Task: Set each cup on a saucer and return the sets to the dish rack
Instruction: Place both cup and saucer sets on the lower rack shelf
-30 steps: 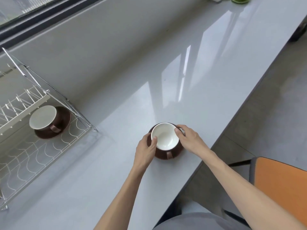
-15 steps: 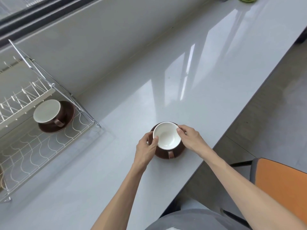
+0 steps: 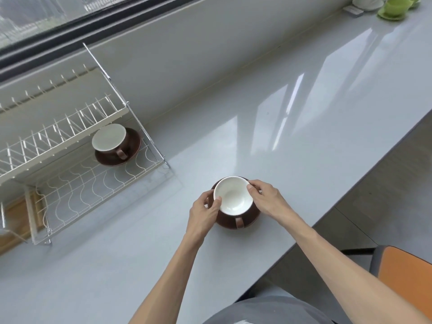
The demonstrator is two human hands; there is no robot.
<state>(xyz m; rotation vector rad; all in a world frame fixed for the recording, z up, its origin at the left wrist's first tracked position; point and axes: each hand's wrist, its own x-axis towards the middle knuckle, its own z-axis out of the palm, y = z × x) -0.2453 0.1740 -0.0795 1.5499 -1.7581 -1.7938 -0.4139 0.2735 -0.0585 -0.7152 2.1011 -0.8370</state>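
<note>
Head view: brown cup [image 3: 233, 202] w/ white interior sits on its saucer [image 3: 253, 216] on the bench [image 3: 304, 141], near the front edge, well apart from the dish rack [image 3: 77, 183]. Left hand [image 3: 204, 212] and right hand [image 3: 266, 199] flank the set; fingers of both close on opposite sides of the cup rim/saucer edge. One finished set [image 3: 117, 146] already stands on the rack's lower tier. Risks: cup is loose on saucer, so a tilted lift lets it slide or tip; uneven grip may drop the set; upper rack shelf may catch the cup rim on entry.
</note>
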